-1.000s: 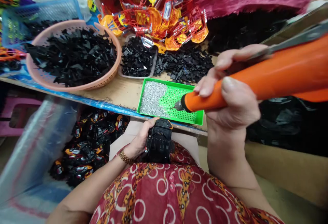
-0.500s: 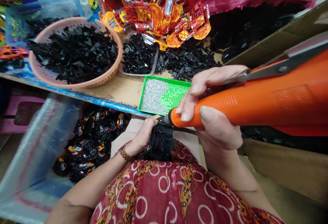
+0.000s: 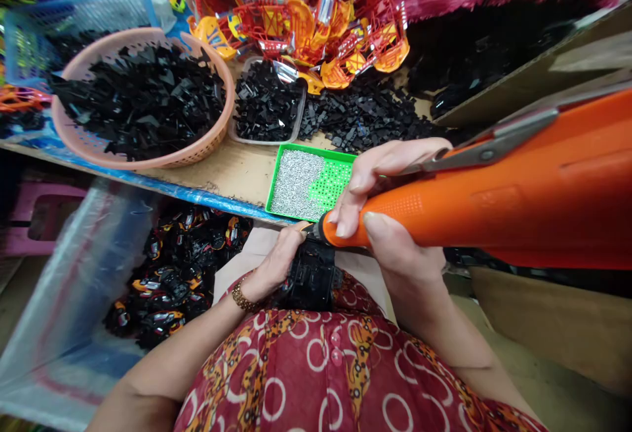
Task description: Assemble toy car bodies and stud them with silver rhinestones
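My left hand (image 3: 272, 266) is closed around a black toy car chassis (image 3: 312, 275), holding it against my lap just below the bench edge. My right hand (image 3: 390, 221) grips an orange electric screwdriver (image 3: 494, 201), its fingers wrapped round the front of the barrel. The driver's tip rests on the top of the chassis, beside my left fingers. Right behind the tip lies a green tray (image 3: 340, 175), its left half covered with small silver screws.
On the bench stand a pink basket (image 3: 197, 150) of black plastic parts, a clear tub (image 3: 266, 110) of black pieces, a loose black pile (image 3: 365, 119) and orange-red toy frames (image 3: 316, 24). A blue basket (image 3: 74, 14) sits far left. Below, a plastic-lined bin (image 3: 172, 274) holds finished cars.
My right hand brought the screwdriver back from the green tray and down onto the chassis. The left hand kept its grip on the chassis and barely moved.
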Demonstrator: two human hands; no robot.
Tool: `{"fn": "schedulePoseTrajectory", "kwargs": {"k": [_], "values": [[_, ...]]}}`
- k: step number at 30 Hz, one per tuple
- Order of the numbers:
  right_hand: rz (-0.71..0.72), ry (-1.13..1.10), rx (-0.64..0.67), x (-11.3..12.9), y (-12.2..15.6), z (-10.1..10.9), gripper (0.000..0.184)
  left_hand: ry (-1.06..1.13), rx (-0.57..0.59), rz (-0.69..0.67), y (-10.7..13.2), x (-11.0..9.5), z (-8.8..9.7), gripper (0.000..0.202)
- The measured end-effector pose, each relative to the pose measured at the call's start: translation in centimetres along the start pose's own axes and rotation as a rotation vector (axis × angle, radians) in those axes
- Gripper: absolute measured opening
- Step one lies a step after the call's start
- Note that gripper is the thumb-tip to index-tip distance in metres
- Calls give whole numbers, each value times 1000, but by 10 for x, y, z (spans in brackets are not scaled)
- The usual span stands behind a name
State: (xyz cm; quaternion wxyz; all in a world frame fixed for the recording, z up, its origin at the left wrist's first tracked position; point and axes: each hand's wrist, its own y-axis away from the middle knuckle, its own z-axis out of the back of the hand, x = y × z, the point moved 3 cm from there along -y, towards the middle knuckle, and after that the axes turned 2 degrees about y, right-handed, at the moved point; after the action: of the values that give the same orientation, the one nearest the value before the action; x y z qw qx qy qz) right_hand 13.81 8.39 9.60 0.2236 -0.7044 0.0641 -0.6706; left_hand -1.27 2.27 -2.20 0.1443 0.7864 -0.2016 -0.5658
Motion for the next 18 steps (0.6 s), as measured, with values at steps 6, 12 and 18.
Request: {"fn": "schedulePoseTrajectory", "kwargs": {"k": [6,12,18], "values": [[-40,3,-74,-3,8,-2,23,-158,7,-113,1,8,8,14],[17,-38,3,-17,9,1,32,-182,27,-96,2,21,15,11],[47,35,-144,0,0,21,30,-6,-146,57,0,7,-1,17]]}}
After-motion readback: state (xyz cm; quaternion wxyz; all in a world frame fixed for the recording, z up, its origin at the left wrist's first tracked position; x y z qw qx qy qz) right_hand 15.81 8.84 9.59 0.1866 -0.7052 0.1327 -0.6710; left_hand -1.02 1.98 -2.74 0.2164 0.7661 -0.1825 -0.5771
